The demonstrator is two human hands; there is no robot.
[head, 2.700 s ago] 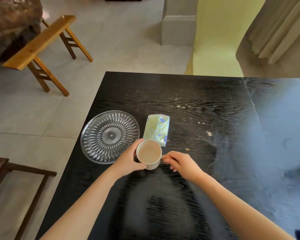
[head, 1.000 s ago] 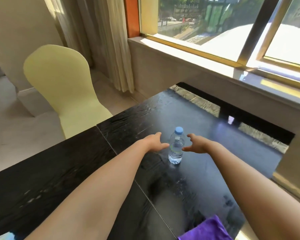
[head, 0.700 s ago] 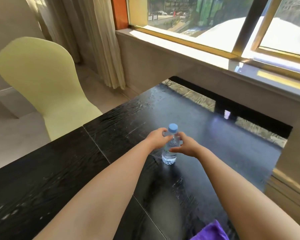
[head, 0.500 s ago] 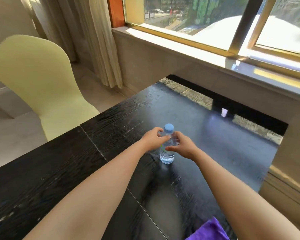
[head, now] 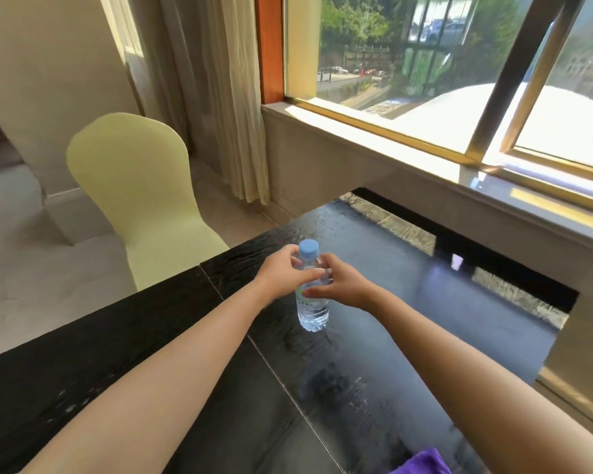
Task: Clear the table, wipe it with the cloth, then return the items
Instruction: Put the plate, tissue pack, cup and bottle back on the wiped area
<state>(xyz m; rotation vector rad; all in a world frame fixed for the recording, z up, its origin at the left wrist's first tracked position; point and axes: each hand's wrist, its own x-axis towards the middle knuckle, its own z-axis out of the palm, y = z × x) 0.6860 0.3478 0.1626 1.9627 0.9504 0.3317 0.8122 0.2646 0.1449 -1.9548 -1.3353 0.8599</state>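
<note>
A small clear water bottle with a blue cap stands upright on the black wooden table, near its far right part. My left hand wraps the bottle's upper part from the left. My right hand grips it from the right, fingers across the label. Both hands hide the bottle's shoulder. A purple cloth lies at the table's near edge, only a corner showing at the bottom of the view.
A pale yellow chair stands at the table's far left side. A stone window ledge and a wall run along the table's right end. Cream curtains hang in the corner behind.
Earlier my hands held a cup beside a glass plate. The view has since turned to the window end, and both hands closed from open onto the bottle.
</note>
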